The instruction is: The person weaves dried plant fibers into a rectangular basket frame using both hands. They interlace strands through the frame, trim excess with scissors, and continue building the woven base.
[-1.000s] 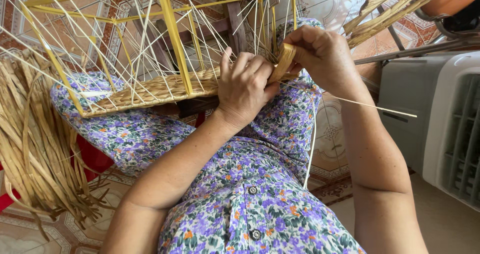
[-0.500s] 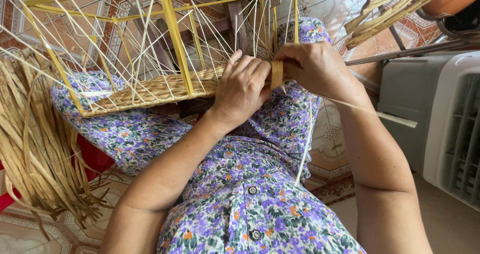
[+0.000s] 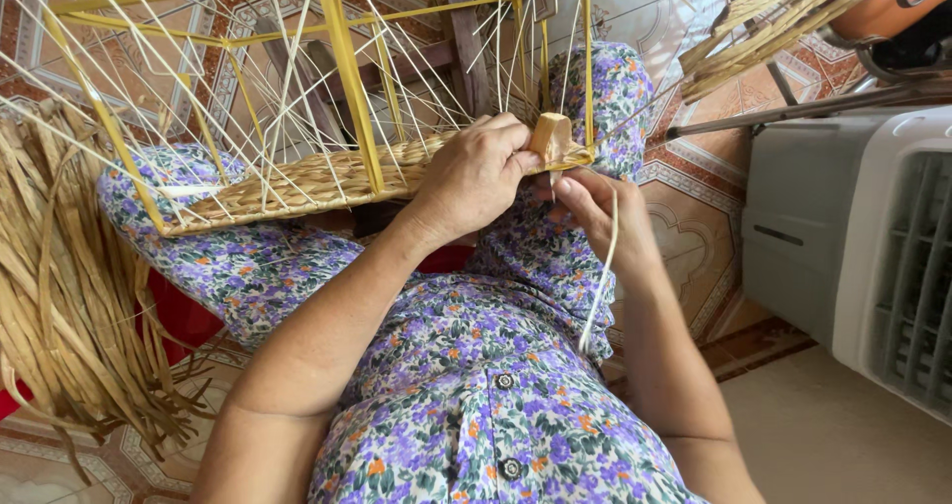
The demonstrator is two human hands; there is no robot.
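My left hand [image 3: 474, 179] pins the woven band [image 3: 297, 182] steady; my right hand [image 3: 595, 207], at four o'clock, pinches a pale strand [image 3: 603, 286] taut.

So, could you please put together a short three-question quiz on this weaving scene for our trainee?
1. True or false: the left hand rests on the woven band at the bottom of the yellow frame.
2. Which hand pulls the pale strand? A left, B right.
3. What lies heaped to the left of the lap?

Key
1. True.
2. B, the right hand.
3. A bundle of dried straw strips.
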